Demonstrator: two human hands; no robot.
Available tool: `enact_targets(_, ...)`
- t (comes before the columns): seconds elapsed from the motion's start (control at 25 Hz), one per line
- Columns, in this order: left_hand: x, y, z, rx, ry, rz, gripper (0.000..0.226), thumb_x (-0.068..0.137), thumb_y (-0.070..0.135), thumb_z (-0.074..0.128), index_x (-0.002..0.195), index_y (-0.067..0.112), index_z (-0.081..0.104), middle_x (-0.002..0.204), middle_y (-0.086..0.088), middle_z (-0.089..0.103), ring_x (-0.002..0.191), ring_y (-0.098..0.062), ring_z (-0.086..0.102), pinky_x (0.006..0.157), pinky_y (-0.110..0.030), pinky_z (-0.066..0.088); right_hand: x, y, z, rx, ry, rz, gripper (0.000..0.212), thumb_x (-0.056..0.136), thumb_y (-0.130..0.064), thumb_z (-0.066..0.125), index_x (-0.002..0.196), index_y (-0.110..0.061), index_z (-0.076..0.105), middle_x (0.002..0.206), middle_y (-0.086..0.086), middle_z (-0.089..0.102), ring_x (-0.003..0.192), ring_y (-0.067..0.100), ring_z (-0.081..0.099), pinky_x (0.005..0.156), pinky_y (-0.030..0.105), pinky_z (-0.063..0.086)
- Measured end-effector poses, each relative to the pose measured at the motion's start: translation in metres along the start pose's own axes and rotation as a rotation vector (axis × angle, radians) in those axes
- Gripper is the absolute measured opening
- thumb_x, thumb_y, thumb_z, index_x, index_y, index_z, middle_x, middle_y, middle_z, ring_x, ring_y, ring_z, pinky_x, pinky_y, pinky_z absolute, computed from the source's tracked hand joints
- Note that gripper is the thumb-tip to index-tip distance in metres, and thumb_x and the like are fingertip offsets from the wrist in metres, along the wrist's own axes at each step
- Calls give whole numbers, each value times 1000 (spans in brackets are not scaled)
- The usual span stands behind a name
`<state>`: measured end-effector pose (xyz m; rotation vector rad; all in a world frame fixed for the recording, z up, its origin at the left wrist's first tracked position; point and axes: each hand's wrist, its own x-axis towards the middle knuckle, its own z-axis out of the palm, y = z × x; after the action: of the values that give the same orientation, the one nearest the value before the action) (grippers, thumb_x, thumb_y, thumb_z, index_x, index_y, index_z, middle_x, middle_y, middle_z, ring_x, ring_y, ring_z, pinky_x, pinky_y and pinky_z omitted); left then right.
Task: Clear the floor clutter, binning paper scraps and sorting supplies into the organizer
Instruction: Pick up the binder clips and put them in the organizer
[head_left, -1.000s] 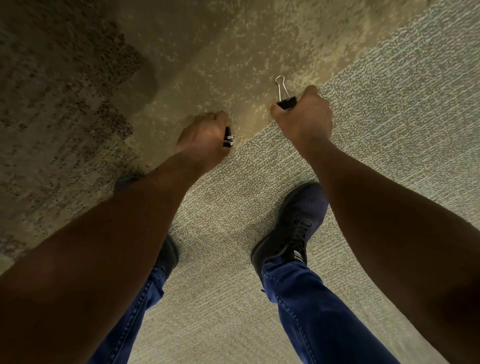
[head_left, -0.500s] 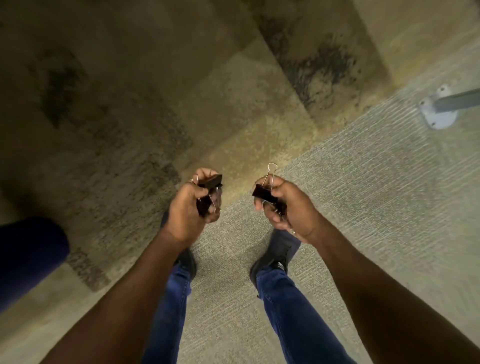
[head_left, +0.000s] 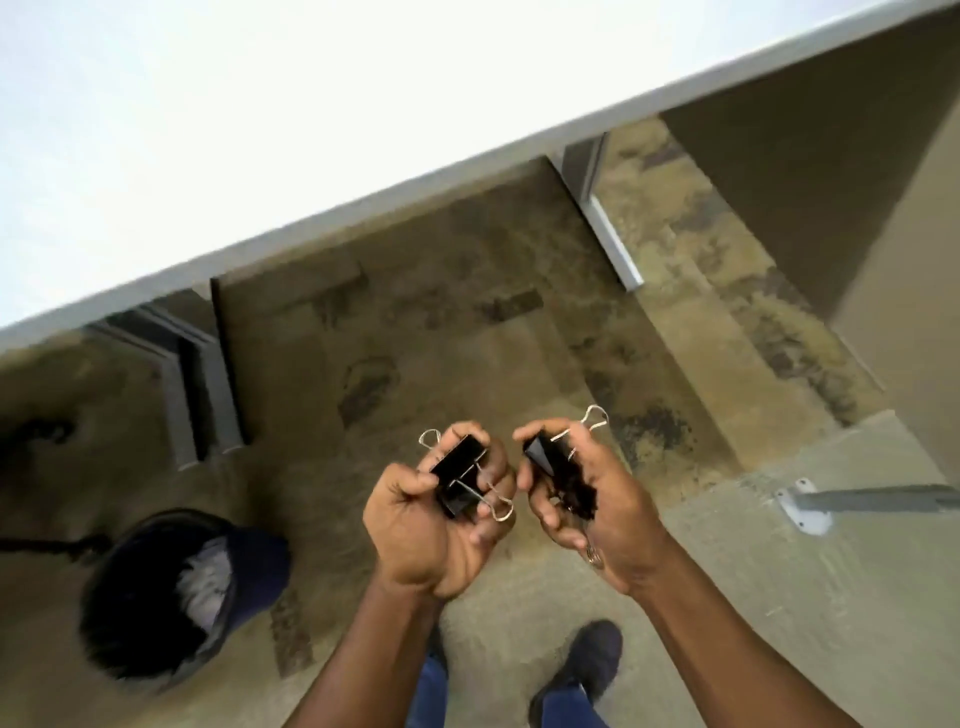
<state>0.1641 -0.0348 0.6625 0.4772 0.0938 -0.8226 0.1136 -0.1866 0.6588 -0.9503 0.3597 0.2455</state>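
Note:
Both hands are raised palm-up in front of me above the carpet. My left hand (head_left: 431, 525) holds two black binder clips (head_left: 460, 475) with silver wire handles, fingers curled around them. My right hand (head_left: 592, 514) grips more black binder clips (head_left: 558, 470), one wire handle sticking up past the fingers. The hands are close together but apart. No organizer is in view.
A dark round bin (head_left: 156, 597) with white paper inside stands on the floor at the lower left. A white tabletop (head_left: 311, 130) fills the upper view, its grey legs (head_left: 602, 223) reaching the mottled carpet. A metal bracket (head_left: 802, 506) lies at the right. My shoes show below.
I have risen from the floor and the view has tilted up. Both hands came up and turned palm-up with the clips. The desk and bin came into view.

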Motion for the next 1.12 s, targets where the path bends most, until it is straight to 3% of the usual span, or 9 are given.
enact_targets(0.08, -23, 34, 31, 12, 70, 26, 46, 61, 28, 55, 101, 5, 51, 78, -13, 44, 62, -20, 34, 43, -20, 23, -3, -30, 47, -42, 48, -15, 48, 94, -54, 40, 108, -15, 64, 78, 9, 58, 50, 12, 43, 37, 16, 22)
enact_targets(0.28, -66, 118, 76, 149, 431, 170, 34, 71, 39, 55, 86, 9, 61, 74, -13, 55, 51, -20, 48, 37, -18, 30, 12, -60, 165, 119, 165, 29, 44, 98, -43, 39, 108, -12, 68, 81, 10, 61, 56, 14, 55, 37, 20, 29)
enact_targets(0.44, -82, 188, 81, 301, 633, 351, 10, 80, 22, 57, 79, 13, 61, 74, -9, 64, 53, -16, 56, 38, -22, 33, 44, -58, 255, 410, 196, 87, 44, 100, -39, 39, 110, -6, 67, 87, 17, 64, 73, 24, 63, 59, 29, 50)
enact_targets(0.56, -85, 243, 79, 491, 759, 489, 15, 92, 24, 49, 85, 17, 60, 77, -2, 64, 67, -14, 58, 49, -25, 41, 70, -63, 311, 500, 176, 96, 36, 94, -31, 50, 112, -4, 67, 103, 22, 68, 86, 30, 68, 68, 35, 54)
enact_targets(0.68, -84, 279, 81, 779, 819, 634, 20, 96, 22, 46, 88, 32, 61, 91, 6, 65, 84, -8, 63, 65, -23, 51, 94, -70, 354, 542, 109, 123, 34, 91, -26, 54, 115, -5, 68, 114, 20, 67, 106, 31, 66, 92, 41, 52)
enact_targets(0.76, -79, 295, 83, 964, 830, 693, 18, 94, 18, 50, 92, 35, 57, 101, 6, 61, 95, -8, 61, 82, -30, 52, 112, -74, 374, 534, 66, 142, 34, 87, -25, 59, 115, -8, 68, 115, 19, 67, 111, 33, 63, 102, 44, 46)
enact_targets(0.84, -72, 310, 85, 1136, 861, 734, 24, 89, 18, 55, 93, 41, 51, 106, 11, 54, 102, -8, 55, 89, -32, 49, 129, -80, 388, 547, -21, 178, 33, 81, -23, 65, 111, -10, 69, 106, 15, 67, 103, 30, 65, 97, 39, 48)
enact_targets(1.0, -39, 343, 81, 1375, 940, 848, 27, 76, 35, 57, 101, 40, 50, 103, 23, 50, 103, -1, 48, 85, -25, 46, 180, -94, 401, 578, -163, 287, 29, 87, -33, 56, 93, -8, 70, 91, 9, 67, 87, 24, 66, 79, 32, 52)
enact_targets(1.12, -4, 374, 79, 1422, 1065, 935, 30, 82, 45, 53, 110, 34, 54, 104, 26, 54, 104, 1, 49, 92, -25, 43, 226, -116, 411, 556, -234, 358, 34, 84, -37, 56, 91, -7, 70, 92, 11, 68, 91, 26, 66, 89, 35, 51)
